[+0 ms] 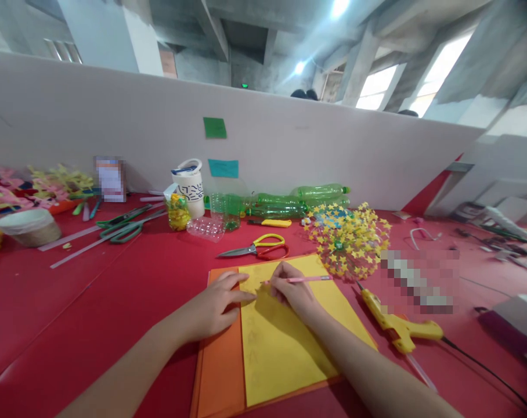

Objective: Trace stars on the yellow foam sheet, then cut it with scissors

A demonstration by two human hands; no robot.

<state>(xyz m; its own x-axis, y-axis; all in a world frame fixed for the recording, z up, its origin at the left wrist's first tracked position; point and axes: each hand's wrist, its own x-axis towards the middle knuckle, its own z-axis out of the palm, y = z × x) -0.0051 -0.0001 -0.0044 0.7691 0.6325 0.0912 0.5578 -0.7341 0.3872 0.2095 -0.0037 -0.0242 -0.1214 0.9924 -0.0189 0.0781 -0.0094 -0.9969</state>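
My right hand [291,288] is closed around a pink pencil [309,279], its tip at the upper left part of a yellow sheet [296,342]. Faint pencil marks run down the sheet's left side. My left hand [215,305] lies with fingers spread, its fingertips on the sheet's left edge and the rest over orange sheets [217,377] underneath. Just beyond the paper, scissors [263,248] with one yellow and one red handle rest on the red table, blades pointing left.
A yellow glue gun [398,328] with its cord lies right of the paper, below a yellow star decoration [348,241]. Green plastic bottles [285,203], a yellow utility knife [275,223] and a white cup [190,188] line the back. Green-handled scissors [122,232] lie at left.
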